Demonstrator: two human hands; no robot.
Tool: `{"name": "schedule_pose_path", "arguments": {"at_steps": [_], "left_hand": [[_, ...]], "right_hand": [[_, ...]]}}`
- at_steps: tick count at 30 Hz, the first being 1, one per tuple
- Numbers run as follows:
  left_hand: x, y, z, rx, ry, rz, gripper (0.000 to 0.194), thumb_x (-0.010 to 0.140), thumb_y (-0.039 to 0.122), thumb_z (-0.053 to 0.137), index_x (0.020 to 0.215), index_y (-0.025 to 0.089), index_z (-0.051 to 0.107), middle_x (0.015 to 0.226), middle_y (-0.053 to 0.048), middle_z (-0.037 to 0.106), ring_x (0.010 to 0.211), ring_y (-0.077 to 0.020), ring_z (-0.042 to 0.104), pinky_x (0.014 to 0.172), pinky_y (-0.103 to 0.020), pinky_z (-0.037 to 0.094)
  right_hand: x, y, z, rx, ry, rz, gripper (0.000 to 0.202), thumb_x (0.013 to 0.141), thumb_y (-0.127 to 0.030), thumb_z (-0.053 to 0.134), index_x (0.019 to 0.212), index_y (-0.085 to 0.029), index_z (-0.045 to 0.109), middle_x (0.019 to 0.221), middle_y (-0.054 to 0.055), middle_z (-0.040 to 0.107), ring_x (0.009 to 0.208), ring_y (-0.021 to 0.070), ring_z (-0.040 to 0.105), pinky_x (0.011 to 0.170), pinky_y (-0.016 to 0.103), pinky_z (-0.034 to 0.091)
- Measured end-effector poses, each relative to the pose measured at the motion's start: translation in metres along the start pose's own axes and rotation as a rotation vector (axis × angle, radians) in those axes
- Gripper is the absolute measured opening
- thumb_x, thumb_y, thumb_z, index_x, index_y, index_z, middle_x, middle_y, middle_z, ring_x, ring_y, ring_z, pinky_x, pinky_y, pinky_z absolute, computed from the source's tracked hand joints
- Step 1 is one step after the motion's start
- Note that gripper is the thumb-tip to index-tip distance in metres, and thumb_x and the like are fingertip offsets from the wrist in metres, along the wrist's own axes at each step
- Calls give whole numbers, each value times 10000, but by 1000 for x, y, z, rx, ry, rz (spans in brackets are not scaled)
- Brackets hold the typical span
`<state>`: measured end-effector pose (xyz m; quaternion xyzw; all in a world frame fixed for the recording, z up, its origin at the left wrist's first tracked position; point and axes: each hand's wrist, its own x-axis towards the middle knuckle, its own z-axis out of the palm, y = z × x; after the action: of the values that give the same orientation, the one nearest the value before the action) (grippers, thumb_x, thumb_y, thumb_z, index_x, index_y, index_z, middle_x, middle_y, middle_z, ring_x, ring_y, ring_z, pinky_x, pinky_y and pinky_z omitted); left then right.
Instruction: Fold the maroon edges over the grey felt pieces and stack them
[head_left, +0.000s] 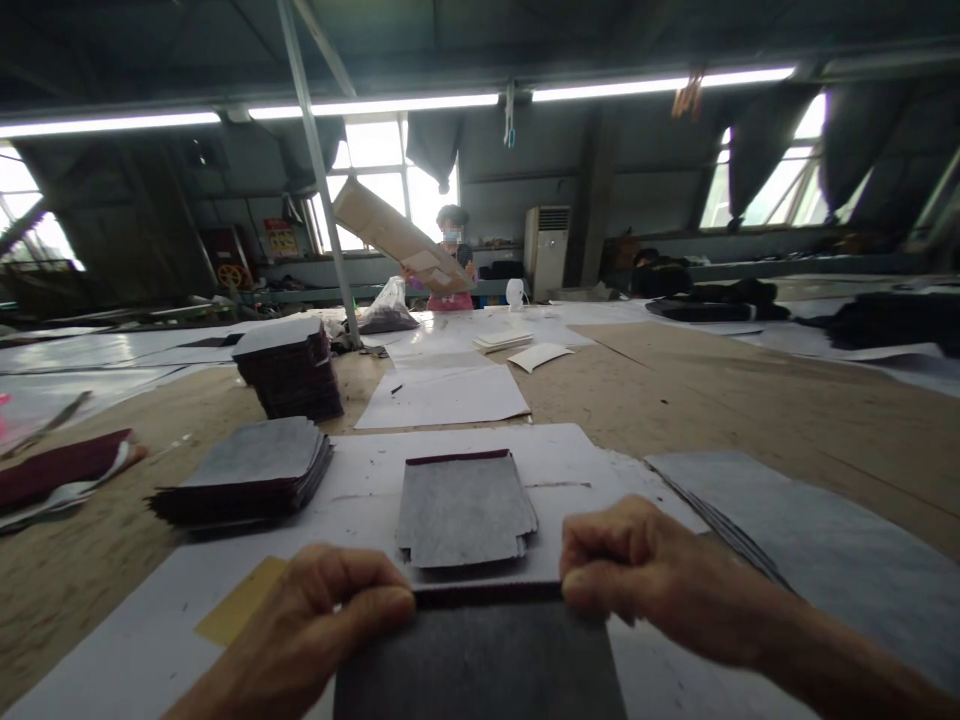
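Between my hands, close to me, is a dark grey panel with a folded dark edge along its far side. My left hand pinches the left end of that edge between thumb and fingers. At the right end, my right hand grips the same edge with curled fingers. Just beyond the panel lies a small stack of lighter grey pieces with notched near corners and a maroon far edge, on white paper. A yellow card lies beside my left hand.
Stacks of grey and maroon pieces stand at the left, near a metal pole. Large grey sheets lie at the right. Across the table, a person holds a long cardboard piece.
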<state>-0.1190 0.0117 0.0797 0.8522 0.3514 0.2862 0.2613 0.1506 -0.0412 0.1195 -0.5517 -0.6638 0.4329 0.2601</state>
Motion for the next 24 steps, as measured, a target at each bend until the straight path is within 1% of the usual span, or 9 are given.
{"name": "schedule_pose_path", "arguments": {"at_steps": [2,3,6,9,11,13,18,21,24], "left_hand": [[30,-2,-15,-110,-124,-83,340,789,414,523,640,145,669,526,-12,603,474,-126,533,438,-198,422],[46,-6,-19,-113,-132,-120,341,770,418,538,643,133,675,534,-17,606,482,-128,535,455,-204,421],[91,-32,-15,29,44,-197,268,729,373,568,709,142,703,608,-17,636,585,-148,567,549,-221,424],[121,-61,6,126,167,-203,188,713,282,570,752,168,714,681,-21,651,699,-173,579,672,-261,424],[128,-74,20,189,245,-187,173,721,251,559,754,184,714,743,-29,647,749,-180,570,730,-284,415],[128,-82,31,236,312,-159,178,746,245,542,776,201,711,804,-32,633,783,-175,557,767,-293,408],[124,-97,42,335,417,-122,187,783,253,526,842,213,699,865,-43,594,872,-186,522,826,-315,397],[128,-103,46,363,436,-135,205,788,276,509,849,217,695,930,-46,602,909,-193,531,850,-318,399],[127,-95,50,308,410,-130,249,789,308,462,826,220,692,879,-33,638,816,-179,573,788,-291,435]], "right_hand": [[21,-9,-18,27,-59,-4,157,602,-298,560,570,-149,523,509,-32,454,467,72,359,453,191,285],[34,-10,-25,-19,-33,-12,178,607,-320,566,580,-148,528,517,-30,459,472,74,370,458,191,298],[83,4,-34,-266,222,-23,151,657,-294,538,637,-147,568,541,-23,482,515,88,419,496,195,326],[125,26,-28,-423,417,-15,78,663,-190,531,661,-150,598,577,-7,529,566,107,456,533,212,316],[139,38,-22,-503,510,-36,80,675,-159,531,668,-163,611,621,4,561,619,122,484,570,225,317],[144,46,-17,-560,569,-66,97,705,-158,527,680,-178,619,667,7,584,671,130,508,605,229,326],[148,61,-8,-595,642,-120,136,805,-191,501,752,-181,626,807,23,590,797,147,532,706,257,366],[157,72,-4,-556,681,-116,167,873,-233,467,829,-143,600,913,46,569,904,172,520,806,335,397],[161,75,-1,-502,684,-56,184,886,-292,489,900,-130,576,993,57,560,941,175,525,845,385,425]]}}
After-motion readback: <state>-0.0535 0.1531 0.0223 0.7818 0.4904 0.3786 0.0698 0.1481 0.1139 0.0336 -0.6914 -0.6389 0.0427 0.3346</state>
